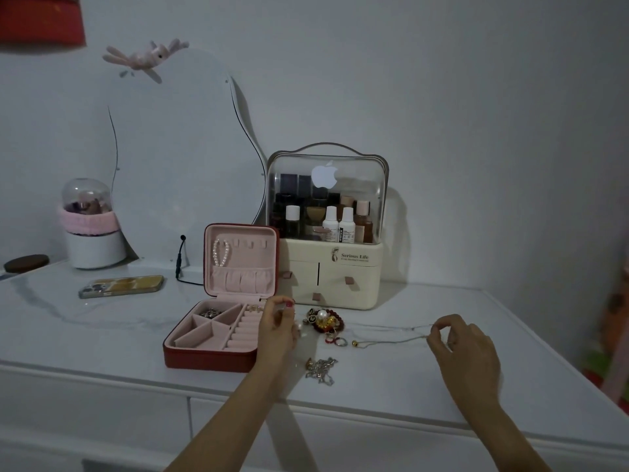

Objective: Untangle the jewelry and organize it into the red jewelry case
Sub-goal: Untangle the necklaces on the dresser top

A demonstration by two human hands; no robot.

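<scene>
Chain geometry: thin gold necklace chain (pixel 391 338) lies stretched left-right across the white surface (pixel 442 386), long axis running from the tangled heap of pearl, gold and red jewelry (pixel 325 321) out to the right hand (pixel 466 349). Right fingers (pixel 437 330) pinch the chain's far end. Left hand (pixel 277 323) sits between heap and open red jewelry case with pink lining (pixel 218 335), fingers pinching something small; what it is, cannot tell. Judgement: the left hand is nearer the case, the right controls the chain.
</scene>
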